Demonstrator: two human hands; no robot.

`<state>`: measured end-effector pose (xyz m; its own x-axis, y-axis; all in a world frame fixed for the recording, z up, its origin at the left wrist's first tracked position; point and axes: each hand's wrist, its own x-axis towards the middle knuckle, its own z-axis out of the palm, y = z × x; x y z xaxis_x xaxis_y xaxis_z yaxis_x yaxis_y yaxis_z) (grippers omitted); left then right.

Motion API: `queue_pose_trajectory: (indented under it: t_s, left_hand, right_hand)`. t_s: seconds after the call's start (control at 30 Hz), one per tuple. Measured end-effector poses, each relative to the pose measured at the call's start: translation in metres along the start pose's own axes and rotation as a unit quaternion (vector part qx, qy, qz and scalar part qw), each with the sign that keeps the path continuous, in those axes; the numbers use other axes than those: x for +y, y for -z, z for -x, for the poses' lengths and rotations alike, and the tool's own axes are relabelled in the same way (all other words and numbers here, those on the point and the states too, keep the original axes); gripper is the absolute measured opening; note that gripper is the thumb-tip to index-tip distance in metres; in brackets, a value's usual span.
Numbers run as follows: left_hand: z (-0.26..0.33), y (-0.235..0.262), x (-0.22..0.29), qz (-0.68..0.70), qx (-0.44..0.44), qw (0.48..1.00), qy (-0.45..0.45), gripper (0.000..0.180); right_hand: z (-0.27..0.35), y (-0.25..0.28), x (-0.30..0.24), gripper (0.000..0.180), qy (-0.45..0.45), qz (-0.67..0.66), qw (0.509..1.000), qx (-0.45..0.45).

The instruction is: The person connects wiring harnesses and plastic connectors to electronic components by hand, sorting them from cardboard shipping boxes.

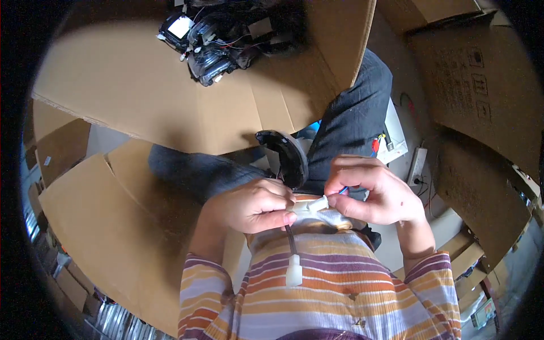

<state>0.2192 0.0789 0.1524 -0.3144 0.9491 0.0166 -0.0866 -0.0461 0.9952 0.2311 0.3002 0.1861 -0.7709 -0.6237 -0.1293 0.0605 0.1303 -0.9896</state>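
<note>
In front of my torso, my left hand (pixel 255 207) is closed with thumb and fingers pinched on a dark cable (pixel 291 241). A white plastic connector (pixel 293 273) dangles from the cable's lower end. My right hand (pixel 378 192) pinches a small white plug (pixel 320 204), which sits between the two hands; a bit of blue and red wire shows at those fingertips. Whether the left fingers also touch this plug is hard to make out. Just beyond the left hand, a curved glossy black part (pixel 293 158) stands between my legs.
A large open cardboard box (pixel 226 124) lies ahead, holding a heap of black wired parts (pixel 218 48). At the right stand a tall carton (pixel 481 85), a white power strip (pixel 417 167) on the floor, and a white device (pixel 395 133) with coloured wires. Another cardboard flap (pixel 113 226) spreads at left.
</note>
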Motion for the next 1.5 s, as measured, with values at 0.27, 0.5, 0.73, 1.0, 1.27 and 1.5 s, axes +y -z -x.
queue_pose_trajectory:
  t_s: [0.27, 0.5, 0.73, 1.0, 1.27, 1.5]
  left_hand:
    - [-0.002, -0.002, -0.003, 0.072, -0.031, 0.996, 0.042, 0.023]
    - [0.004, -0.001, -0.01, 0.23, 0.103, 0.963, 0.095, 0.021]
    - [0.003, -0.011, -0.028, 0.309, 0.203, 0.928, -0.046, 0.013]
    - [0.012, -0.02, -0.028, 0.307, 0.286, 0.908, 0.014, 0.012]
    - [0.009, -0.02, -0.014, 0.187, 0.316, 0.926, 0.087, 0.007]
    - [0.017, -0.019, -0.019, 0.161, 0.324, 0.929, 0.078, 0.009]
  right_hand:
    - [-0.002, -0.004, -0.003, 0.007, -0.021, 0.084, 0.996, -0.004]
    - [0.016, 0.011, -0.003, 0.006, -0.09, 0.033, 0.99, 0.105]
    - [0.02, 0.004, -0.007, 0.008, -0.048, 0.003, 0.993, 0.111]
    - [0.018, 0.006, -0.015, 0.006, 0.005, 0.001, 0.996, 0.087]
    - [0.013, 0.004, -0.017, 0.006, 0.021, 0.02, 0.995, 0.094]
    - [0.014, 0.005, -0.021, 0.006, -0.016, 0.117, 0.986, 0.114]
